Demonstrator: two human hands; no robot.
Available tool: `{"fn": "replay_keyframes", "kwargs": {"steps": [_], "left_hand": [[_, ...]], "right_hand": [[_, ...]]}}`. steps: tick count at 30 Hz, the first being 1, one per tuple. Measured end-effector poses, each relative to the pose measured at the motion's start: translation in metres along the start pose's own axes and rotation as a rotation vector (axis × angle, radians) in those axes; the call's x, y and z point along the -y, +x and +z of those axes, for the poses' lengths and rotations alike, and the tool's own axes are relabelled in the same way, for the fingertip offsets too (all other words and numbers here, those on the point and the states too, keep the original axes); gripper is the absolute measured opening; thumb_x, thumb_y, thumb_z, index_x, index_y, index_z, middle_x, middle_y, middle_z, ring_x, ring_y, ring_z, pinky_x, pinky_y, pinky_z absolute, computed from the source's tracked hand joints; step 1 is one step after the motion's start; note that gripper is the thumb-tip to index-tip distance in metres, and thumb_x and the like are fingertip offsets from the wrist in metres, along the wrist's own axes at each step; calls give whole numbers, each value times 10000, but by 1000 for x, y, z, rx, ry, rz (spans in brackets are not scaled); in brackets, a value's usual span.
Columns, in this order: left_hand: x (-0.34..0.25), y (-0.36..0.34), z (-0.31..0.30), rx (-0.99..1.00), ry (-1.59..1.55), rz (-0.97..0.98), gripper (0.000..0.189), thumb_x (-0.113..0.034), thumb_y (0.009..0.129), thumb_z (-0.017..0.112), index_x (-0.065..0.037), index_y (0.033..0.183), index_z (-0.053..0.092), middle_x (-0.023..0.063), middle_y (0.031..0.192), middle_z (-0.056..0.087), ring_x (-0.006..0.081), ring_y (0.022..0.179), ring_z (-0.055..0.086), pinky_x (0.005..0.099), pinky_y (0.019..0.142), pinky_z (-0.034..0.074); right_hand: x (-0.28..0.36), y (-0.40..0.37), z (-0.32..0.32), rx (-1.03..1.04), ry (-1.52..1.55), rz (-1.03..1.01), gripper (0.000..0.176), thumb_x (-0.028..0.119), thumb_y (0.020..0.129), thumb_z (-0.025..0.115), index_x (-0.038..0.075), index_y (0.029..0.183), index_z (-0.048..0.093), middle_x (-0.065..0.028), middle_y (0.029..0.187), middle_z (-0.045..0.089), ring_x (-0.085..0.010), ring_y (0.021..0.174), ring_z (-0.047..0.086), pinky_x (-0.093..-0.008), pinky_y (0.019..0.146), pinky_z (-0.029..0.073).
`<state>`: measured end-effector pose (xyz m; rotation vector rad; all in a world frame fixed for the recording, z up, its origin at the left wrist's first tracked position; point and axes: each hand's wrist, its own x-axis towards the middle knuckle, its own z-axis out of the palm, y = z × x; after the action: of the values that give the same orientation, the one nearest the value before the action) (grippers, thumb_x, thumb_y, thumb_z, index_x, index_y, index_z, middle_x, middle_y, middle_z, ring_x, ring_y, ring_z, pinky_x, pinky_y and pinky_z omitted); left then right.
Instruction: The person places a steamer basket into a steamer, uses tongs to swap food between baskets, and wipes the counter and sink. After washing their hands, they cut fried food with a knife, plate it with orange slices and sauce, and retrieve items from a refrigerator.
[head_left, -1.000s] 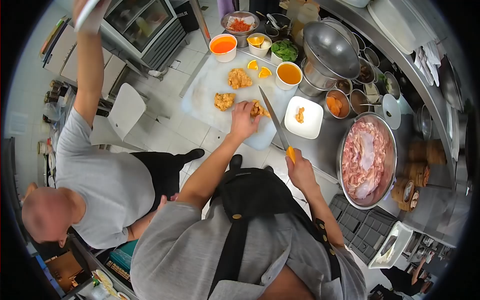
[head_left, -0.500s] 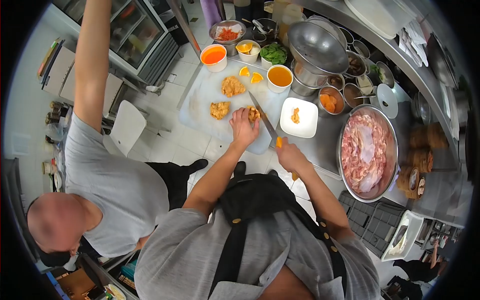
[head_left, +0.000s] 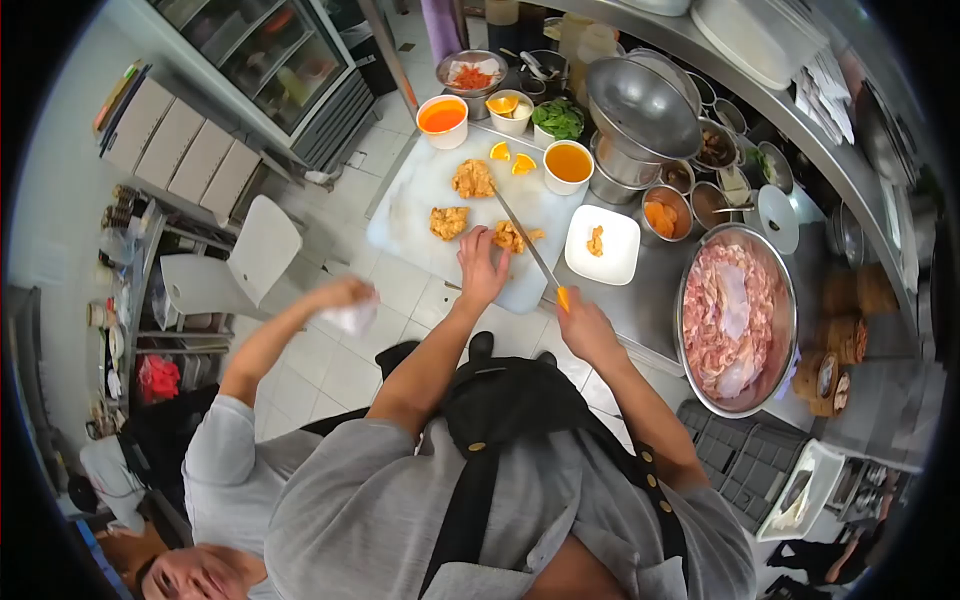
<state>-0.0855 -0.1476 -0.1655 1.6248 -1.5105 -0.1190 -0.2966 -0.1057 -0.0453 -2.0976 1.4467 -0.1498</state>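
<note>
My right hand (head_left: 588,325) is wrapped around the yellow handle of a kitchen knife (head_left: 527,235). Its blade slants up and left over a piece of fried chicken (head_left: 508,236) on the white cutting board (head_left: 400,225). A narrow bit sticks out at that piece's right side, past the blade. My left hand (head_left: 482,270) is at the left edge of the same piece, fingers apart; whether they touch it is hard to tell. Two more fried pieces lie on the board, one farther back (head_left: 472,179) and one to the left (head_left: 448,223). Orange wedges (head_left: 522,164) rest behind them.
A square white plate (head_left: 602,262) with small fried bits stands right of the board. Beyond it is a large steel bowl of raw meat (head_left: 735,310). Sauce tubs (head_left: 568,163), greens (head_left: 558,119) and steel bowls (head_left: 643,108) line the back. A co-worker's hand (head_left: 345,292) holds white cloth at left.
My left hand has drawn back slightly from the chicken, uncovering more of it. The co-worker at left has lowered a raised arm, and a white cloth now shows in that hand.
</note>
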Motion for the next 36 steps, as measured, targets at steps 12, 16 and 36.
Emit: {"fn": "replay_keyframes", "kwargs": {"steps": [12,16,36], "left_hand": [[6,15,-16,136,75,-125,464,-176,711,660,-60,1140,526,121,1150,489,305,1094,425,459,864,361],[22,20,-26,89,83,-98,435,-168,711,656,-56,1116,542,112,1139,496,296,1099,426,454,879,361],[22,27,-29,140,64,-73,441,-134,712,628,-33,1131,535,120,1132,525,312,1091,439,451,893,369]], "right_hand": [[11,-3,-15,121,-326,-57,294,214,911,478,-12,1082,399,-242,663,610,-417,623,622,-508,564,506],[15,7,-13,129,-308,-55,302,230,912,485,-4,1079,393,-265,680,604,-441,640,614,-522,581,500],[30,0,-31,261,-402,-18,256,217,925,454,-4,1018,365,-268,687,606,-448,638,615,-522,587,502]]}}
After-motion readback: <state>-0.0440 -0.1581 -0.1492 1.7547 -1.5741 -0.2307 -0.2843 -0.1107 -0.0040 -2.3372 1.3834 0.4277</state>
